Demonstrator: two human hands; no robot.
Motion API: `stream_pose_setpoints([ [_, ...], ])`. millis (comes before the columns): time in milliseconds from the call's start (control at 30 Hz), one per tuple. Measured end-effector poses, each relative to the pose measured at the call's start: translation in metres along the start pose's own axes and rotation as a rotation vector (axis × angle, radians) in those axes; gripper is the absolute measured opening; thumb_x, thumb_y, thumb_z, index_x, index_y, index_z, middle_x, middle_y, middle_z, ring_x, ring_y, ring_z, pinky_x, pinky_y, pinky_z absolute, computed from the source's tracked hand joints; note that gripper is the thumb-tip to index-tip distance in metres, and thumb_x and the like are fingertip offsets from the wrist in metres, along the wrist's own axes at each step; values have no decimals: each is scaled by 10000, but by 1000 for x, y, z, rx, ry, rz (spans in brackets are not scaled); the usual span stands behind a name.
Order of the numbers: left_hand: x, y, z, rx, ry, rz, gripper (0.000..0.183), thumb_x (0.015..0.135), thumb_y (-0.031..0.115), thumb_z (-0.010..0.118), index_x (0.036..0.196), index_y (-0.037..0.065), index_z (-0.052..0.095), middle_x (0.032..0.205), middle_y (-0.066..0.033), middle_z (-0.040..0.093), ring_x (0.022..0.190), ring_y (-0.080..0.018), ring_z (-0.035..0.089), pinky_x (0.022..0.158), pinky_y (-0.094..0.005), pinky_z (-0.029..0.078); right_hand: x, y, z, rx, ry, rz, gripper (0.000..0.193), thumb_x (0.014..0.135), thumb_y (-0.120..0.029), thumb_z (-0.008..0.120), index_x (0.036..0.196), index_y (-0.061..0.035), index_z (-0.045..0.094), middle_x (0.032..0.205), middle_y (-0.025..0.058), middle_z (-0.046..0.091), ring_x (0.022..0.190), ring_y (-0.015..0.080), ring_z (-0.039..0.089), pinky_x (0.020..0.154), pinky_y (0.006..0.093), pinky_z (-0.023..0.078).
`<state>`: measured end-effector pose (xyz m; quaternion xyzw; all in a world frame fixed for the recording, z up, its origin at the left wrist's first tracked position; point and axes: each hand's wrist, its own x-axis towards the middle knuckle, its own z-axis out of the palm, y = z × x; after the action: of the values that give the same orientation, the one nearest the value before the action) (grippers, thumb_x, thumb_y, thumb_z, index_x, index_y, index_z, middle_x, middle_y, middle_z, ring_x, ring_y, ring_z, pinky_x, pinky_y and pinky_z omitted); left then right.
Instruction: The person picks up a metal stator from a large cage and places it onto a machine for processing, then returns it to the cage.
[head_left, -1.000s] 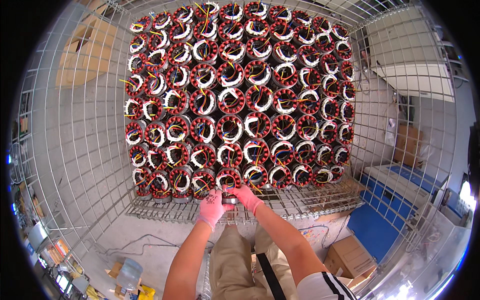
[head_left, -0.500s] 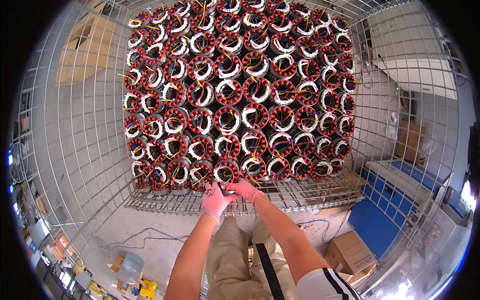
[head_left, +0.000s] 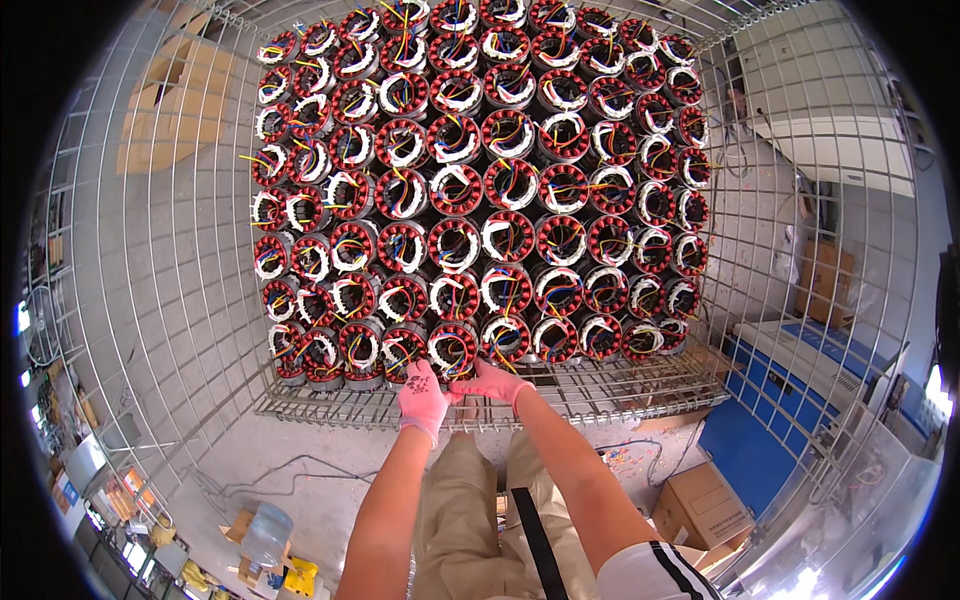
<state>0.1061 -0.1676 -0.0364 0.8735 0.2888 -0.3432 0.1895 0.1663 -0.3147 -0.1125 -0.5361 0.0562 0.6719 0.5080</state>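
Note:
Ring-shaped motor stators with red windings, white lacing and coloured lead wires stand upright in close rows in a wire mesh basket (head_left: 330, 402). In the front row, one stator (head_left: 452, 345) sits between my two gloved hands. My left hand (head_left: 422, 397), in a pink glove, closes on its near left side, fingertips beside the neighbouring stator (head_left: 403, 348). From the near right, my right hand (head_left: 490, 385), also pink-gloved, curls against the same stator. The hands hide its lower side, and some of the fingertips are out of sight.
Mesh walls rise on all sides. Outside them stand a blue machine (head_left: 760, 420) and a cardboard box (head_left: 700, 505) at the right. A clear plastic jug (head_left: 268, 530) and a cable (head_left: 290, 480) lie on the floor at the near left.
Both hands have shifted slightly, the right one a little to the right and down. The stator stays between them in the front row, and the view has moved a little.

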Motion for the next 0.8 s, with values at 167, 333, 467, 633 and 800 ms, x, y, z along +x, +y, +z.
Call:
stream_pose_setpoints([
  [167,12,-17,14,66,34,133,664,617,284,856,1080,42,445,1072,-157,539,866,-326,647,682,-400,543,-6,-13,17,-522,299,124,928,702,-580,728,1341,19,421,1269,217,566,1176,355,543,1015,384,406],
  [333,-2,-19,3,-44,87,187,471,748,202,738,1121,71,482,1100,-140,543,922,-324,630,722,-411,534,-7,-26,19,-710,269,179,950,734,-642,655,1336,53,415,1280,250,543,1194,342,533,1012,407,401],
  [467,-19,-17,-7,-290,259,137,318,853,91,572,1167,72,526,1140,-146,546,969,-331,601,793,-414,514,-17,-35,38,-912,343,252,1057,759,-767,502,1353,95,355,1335,240,506,1231,338,510,1042,427,357],
  [633,-35,-36,-30,-499,375,229,305,874,29,542,1178,23,535,1175,-175,513,1033,-335,554,871,-380,488,-71,-53,31,-682,283,104,987,752,-718,570,1340,57,397,1265,231,564,1212,313,530,1027,397,381],
  [800,-83,-18,-59,-497,254,390,290,891,35,556,1177,-12,536,1186,-168,514,1052,-315,550,899,-373,477,-250,-25,21,-32,644,-330,557,893,-366,613,1300,-3,495,1223,148,609,1112,231,587,965,343,438],
])
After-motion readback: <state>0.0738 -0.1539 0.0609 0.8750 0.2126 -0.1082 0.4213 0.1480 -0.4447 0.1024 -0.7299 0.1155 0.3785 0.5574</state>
